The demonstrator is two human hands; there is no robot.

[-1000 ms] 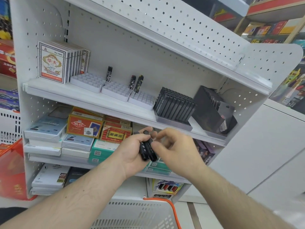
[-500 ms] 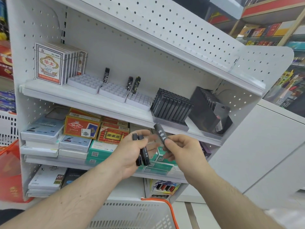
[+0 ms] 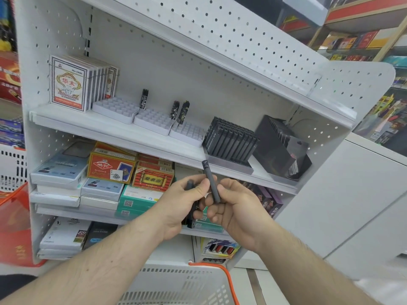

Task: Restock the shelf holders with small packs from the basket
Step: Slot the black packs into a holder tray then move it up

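Note:
My right hand (image 3: 236, 208) pinches one slim black pack (image 3: 211, 182) upright, its top near the middle shelf's front edge. My left hand (image 3: 180, 203) grips a few more black packs (image 3: 191, 213), mostly hidden by its fingers. The two hands touch in front of the shelf. On the middle shelf stand three white grid holders (image 3: 152, 119) with three dark packs (image 3: 180, 112) stuck in them. A black holder (image 3: 229, 143) to their right is filled with black packs. The white basket (image 3: 180, 285) with an orange handle is below my arms.
Card boxes (image 3: 70, 84) stand at the shelf's left end. An angled black display box (image 3: 282, 146) sits at its right end. Boxed goods (image 3: 110, 170) fill the lower shelves. A red basket (image 3: 13, 225) is at the left, a white counter (image 3: 352, 194) at the right.
My right hand drew one black pack out of the bundle in my left hand and turned it upright. Both hands stayed in front of the lower shelf.

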